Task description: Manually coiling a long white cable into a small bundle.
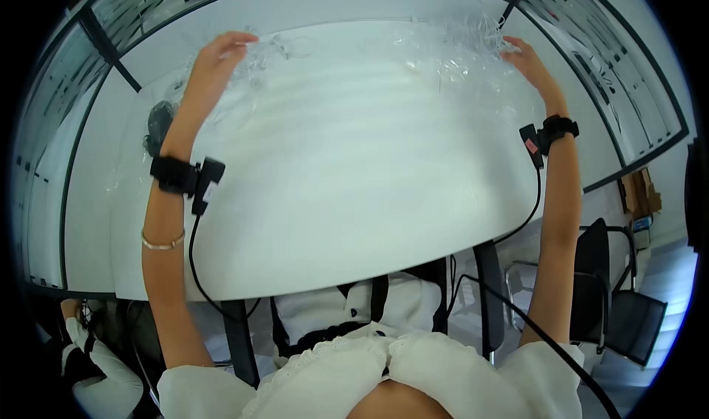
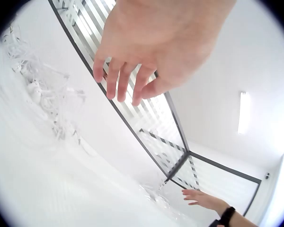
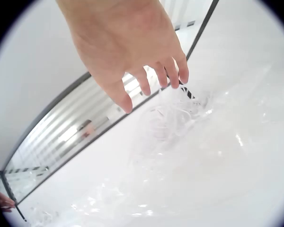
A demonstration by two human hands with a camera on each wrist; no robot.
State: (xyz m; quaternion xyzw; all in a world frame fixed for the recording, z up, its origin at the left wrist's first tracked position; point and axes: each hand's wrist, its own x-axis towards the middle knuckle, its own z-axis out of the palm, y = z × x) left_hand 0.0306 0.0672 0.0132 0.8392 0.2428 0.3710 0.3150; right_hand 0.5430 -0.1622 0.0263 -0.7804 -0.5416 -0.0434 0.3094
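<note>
– Where is the left hand (image 1: 218, 59)?
– Up over the far left part of the white table (image 1: 317, 160), beside a loose heap of clear plastic with white strands (image 2: 35, 87). Its fingers are slightly apart and loosely bent, pinching nothing, and the thumb lies close to the nearest finger.
– And the right hand (image 1: 530, 61)?
– Out over the far right part, by a bigger crinkled pile of clear plastic (image 1: 461, 53), with thin white strands (image 3: 168, 118) tangled in it. The fingers are a little spread, tips downward, the thumb well apart from them.
– Is it touching the plastic?
– The fingertips look very near those strands, but the glare is strong there, so I can't say whether they touch.
– What else is around?
– A dark object (image 1: 159, 120) lies at the left, next to the left forearm. Each wrist wears a black strap with a small camera, and a thin bracelet (image 1: 163, 242) sits farther up the left arm. Dark-framed glass panels (image 1: 617, 72) stand past the table, and a black chair (image 1: 631, 316) is at the right.
</note>
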